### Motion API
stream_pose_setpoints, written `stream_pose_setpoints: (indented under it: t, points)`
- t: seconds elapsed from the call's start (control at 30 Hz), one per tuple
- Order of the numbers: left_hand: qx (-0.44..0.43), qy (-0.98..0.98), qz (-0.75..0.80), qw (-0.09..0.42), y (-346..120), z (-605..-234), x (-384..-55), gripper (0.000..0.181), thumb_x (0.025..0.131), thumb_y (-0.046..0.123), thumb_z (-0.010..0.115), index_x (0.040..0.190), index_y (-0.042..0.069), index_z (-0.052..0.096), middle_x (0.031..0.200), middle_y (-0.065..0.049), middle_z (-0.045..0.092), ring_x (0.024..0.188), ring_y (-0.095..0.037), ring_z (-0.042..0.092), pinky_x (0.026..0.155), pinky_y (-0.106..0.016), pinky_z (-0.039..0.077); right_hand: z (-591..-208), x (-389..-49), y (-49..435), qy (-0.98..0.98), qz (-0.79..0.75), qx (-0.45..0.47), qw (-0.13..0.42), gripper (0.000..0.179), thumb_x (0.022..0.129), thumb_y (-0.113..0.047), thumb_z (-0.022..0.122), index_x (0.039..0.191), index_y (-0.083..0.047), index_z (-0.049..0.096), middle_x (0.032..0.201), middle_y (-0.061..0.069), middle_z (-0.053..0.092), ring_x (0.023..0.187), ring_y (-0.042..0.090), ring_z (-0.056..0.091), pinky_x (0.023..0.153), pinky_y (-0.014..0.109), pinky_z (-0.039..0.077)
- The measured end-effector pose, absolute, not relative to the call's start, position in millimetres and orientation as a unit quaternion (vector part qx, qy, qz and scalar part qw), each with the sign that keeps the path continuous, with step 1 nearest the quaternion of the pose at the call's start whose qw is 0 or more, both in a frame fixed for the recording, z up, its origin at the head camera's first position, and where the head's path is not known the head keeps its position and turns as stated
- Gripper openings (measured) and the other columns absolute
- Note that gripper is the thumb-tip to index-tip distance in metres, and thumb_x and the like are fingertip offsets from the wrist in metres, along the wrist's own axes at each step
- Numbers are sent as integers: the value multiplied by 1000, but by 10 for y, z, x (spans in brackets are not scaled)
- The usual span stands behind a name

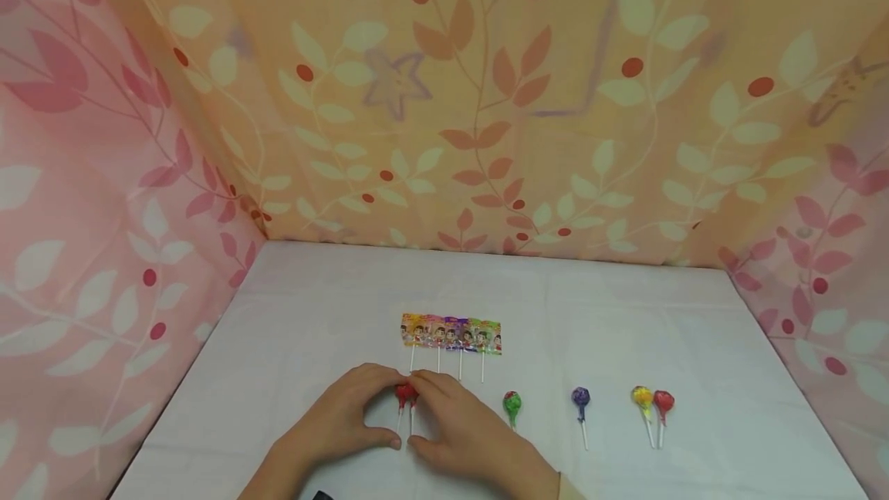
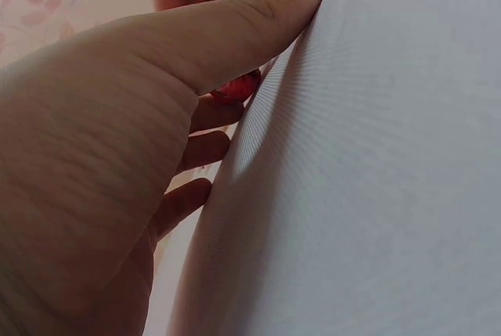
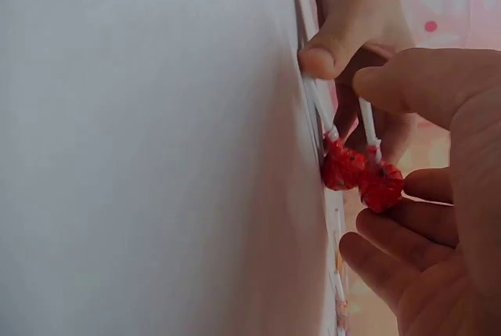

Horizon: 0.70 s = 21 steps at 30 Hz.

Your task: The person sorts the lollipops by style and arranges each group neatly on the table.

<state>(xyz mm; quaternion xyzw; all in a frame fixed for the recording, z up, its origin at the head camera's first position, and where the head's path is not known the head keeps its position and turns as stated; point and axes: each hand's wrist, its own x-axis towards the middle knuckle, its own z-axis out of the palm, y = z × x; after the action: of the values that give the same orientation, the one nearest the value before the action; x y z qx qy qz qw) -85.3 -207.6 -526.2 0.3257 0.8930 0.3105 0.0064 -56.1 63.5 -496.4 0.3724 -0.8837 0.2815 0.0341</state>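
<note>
From my feed, the right hand (image 1: 468,427) grasps the right-hand red lollipop (image 3: 382,189) end to end, fingertips at candy, thumb at stick. The left hand (image 1: 336,415) curves around its twin (image 3: 343,167); I can't tell if it grips. Both sit at lower centre of the head view. Round candies touching could roll apart on uneven release, I judge. A forward slip might nudge the packet strip (image 1: 451,332) just above; a rightward sweep, the green lollipop (image 1: 512,403).

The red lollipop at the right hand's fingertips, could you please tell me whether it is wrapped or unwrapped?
Wrapped: the red lollipop has crinkled wrapping over its head, gathered at the white stick.
</note>
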Motion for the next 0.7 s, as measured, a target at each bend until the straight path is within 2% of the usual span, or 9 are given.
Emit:
stream_pose_setpoints:
  t: [0.37, 0.7]
  points:
    - [318, 894, 314, 11, -2066, -5280, -859, 86, 73, 65, 95, 148, 41, 62, 141, 26, 61, 134, -7, 58, 115, -44, 51, -5059, -571, 631, -891, 269, 364, 43, 77, 93, -33, 86, 155, 0, 54, 155, 11, 57, 144, 23, 54, 121, 38, 46]
    - [328, 891, 312, -5, -2072, -5277, -866, 86, 72, 60, 98, 147, 36, 64, 142, 24, 62, 135, -7, 58, 115, -43, 51, -5111, -586, 618, -896, 262, 356, 39, 79, 92, -36, 87, 154, 0, 55, 153, 8, 59, 143, 22, 55, 120, 38, 47]
